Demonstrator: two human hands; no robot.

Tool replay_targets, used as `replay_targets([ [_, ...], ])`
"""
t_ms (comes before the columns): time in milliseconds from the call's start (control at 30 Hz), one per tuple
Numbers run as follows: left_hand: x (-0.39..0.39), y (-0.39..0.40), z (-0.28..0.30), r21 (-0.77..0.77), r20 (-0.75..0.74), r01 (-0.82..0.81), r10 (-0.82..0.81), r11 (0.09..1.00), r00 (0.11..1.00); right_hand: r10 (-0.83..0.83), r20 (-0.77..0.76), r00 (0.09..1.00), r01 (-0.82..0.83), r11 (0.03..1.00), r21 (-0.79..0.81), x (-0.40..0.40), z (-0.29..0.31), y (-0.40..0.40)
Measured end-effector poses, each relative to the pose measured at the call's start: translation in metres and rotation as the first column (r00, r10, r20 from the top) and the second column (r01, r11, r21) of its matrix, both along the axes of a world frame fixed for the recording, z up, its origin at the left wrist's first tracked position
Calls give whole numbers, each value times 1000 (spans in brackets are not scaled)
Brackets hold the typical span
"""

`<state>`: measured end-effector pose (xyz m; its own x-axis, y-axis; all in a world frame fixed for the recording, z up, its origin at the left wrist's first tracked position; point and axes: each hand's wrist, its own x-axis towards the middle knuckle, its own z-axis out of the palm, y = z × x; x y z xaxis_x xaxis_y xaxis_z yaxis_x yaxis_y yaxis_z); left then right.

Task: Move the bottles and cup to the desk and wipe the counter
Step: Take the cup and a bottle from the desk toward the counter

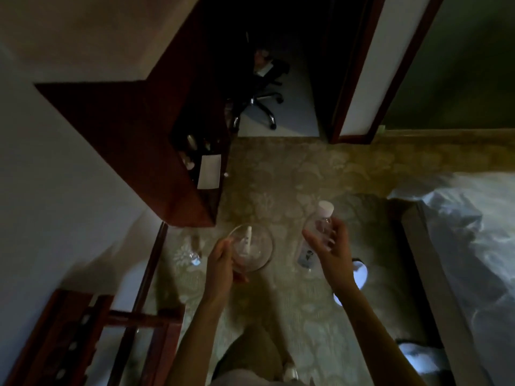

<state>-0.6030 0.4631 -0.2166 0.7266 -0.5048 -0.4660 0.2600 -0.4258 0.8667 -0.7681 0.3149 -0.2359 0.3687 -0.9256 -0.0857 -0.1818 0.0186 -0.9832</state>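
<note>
Legs: person's own, bottom centre, light trousers, standing on patterned carpet point(278, 168).
Left hand point(223, 263): raised over carpet, fingers curled round near rim of clear glass cup point(250, 247); thumb pinches rim. Cup seen from above, mouth toward cam; pale item inside, too blurred to ID.
Right hand point(328, 246): holds clear plastic bottle point(317, 232) w/ white cap; thumb and fingers wrapped on opposite sides of body, fingers slightly spread. Cap points away from person, label end toward wrist. Bottle tilted, off all surfaces.
Cup vs bottle: side by side, apart, both in air at approx same height.
Second bottle point(195, 250): clear, blurred, just left of cup near skirting; cannot tell if it rests on floor or is held.
Wooden rack point(83, 338): lower left, against wall.
Bed point(459, 246): right edge, white rumpled cover, dark frame.
Cabinet point(156, 140): dark red-brown, upper left; its counter carries small dim items and white card point(209, 171).
Office chair point(262, 87): far centre, black, chrome star base, beyond cabinet in dark area.
Door frame point(359, 79): far right of chair.
</note>
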Motion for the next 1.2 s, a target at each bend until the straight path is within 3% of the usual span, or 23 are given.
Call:
replay_targets([
  [267, 144, -173, -25, 18, 17, -4, 4, 1000, 1000, 37, -10, 999, -36, 999, 32, 143, -31, -161],
  [600, 334, -396, 27, -51, 92, -61, 65, 997, 994, 38, 67, 997, -36, 998, -43, 311, 34, -387],
  [800, 428, -503, 47, -90, 137, -118, 130, 989, 982, 173, 176, 969, -159, 983, -94, 432, 49, -516],
  [967, 510, -579, 80, -187, 146, -270, 299, 945, 943, 387, 196, 901, -348, 915, -206, 563, 89, -628],
  [1067, 560, -612, 116, -268, 119, -422, 465, 866, 878, 525, 228, 820, -474, 846, -244, 639, 125, -674],
  [1201, 624, -627, 168, -289, 103, -498, 543, 818, 833, 660, 282, 697, -596, 751, -285, 739, 173, -697],
])
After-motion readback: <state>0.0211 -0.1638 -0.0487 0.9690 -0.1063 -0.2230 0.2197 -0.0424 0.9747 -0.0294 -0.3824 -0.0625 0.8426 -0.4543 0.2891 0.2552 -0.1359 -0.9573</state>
